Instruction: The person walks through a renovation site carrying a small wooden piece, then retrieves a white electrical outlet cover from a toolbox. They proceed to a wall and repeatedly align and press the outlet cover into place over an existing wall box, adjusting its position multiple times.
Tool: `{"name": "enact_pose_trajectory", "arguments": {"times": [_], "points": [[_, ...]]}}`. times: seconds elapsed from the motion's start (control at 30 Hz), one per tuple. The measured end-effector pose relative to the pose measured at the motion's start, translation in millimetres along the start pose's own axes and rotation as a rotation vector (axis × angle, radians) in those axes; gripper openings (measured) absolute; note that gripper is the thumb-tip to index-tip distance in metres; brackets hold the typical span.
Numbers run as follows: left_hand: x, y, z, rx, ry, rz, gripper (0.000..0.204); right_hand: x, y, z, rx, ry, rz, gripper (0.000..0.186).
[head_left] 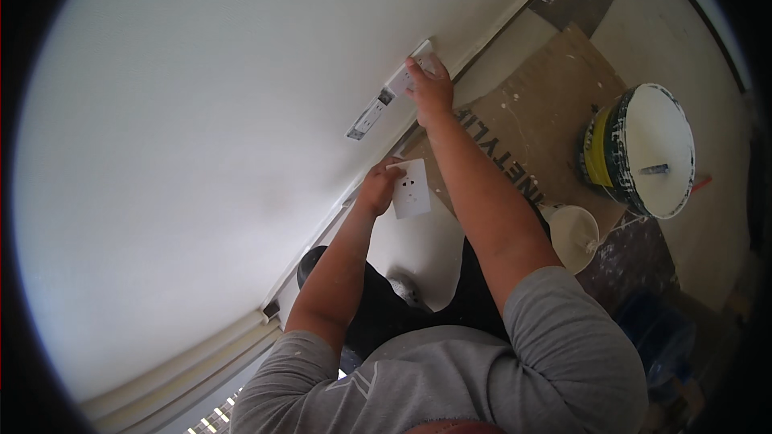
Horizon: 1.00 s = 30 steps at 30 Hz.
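Observation:
My left hand is closed on the edge of a loose white socket faceplate, held a little away from the wall with its slots showing. Farther up, my right hand has its fingers on a second white socket plate low on the wall, and partly covers it. That plate lies against the wall or very close to it; I cannot tell which. Just left of it, an uncovered socket strip sits in the wall, with a dark gap at its upper end.
Cardboard covers the floor along the wall. On the right stand a large paint-smeared bucket and a smaller white tub. A blue translucent jug is at the lower right, and a pale curtain hangs at the lower left.

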<state>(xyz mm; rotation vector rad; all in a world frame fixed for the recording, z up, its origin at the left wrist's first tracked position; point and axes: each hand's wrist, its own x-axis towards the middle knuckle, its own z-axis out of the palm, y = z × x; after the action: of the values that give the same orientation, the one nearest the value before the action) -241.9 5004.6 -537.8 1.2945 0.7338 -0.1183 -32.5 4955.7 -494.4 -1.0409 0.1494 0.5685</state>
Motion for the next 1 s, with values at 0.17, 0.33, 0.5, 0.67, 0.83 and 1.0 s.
{"name": "enact_pose_trajectory", "arguments": {"times": [0.17,0.33,0.5,0.67,0.83,1.0], "points": [[4,-9,-2,-0.010,0.008,-0.026,0.029,-2,3,2,0.019,0.024,0.079,0.076],[6,-8,3,0.095,-0.010,-0.011,0.030,14,21,-5,-0.055,0.065,-0.139,0.077],[2,-2,4,0.077,0.000,-0.029,0.026,13,20,-2,-0.072,0.040,-0.053,0.078],[3,-3,6,0.063,0.008,-0.054,0.026,10,23,-3,-0.110,0.008,-0.067,0.084],[9,-14,4,0.085,-0.009,-0.054,0.030,11,22,-4,-0.129,0.005,-0.099,0.086],[12,-17,-3,0.192,0.013,-0.037,0.031,9,19,-2,-0.137,0.028,-0.070,0.080]]}}
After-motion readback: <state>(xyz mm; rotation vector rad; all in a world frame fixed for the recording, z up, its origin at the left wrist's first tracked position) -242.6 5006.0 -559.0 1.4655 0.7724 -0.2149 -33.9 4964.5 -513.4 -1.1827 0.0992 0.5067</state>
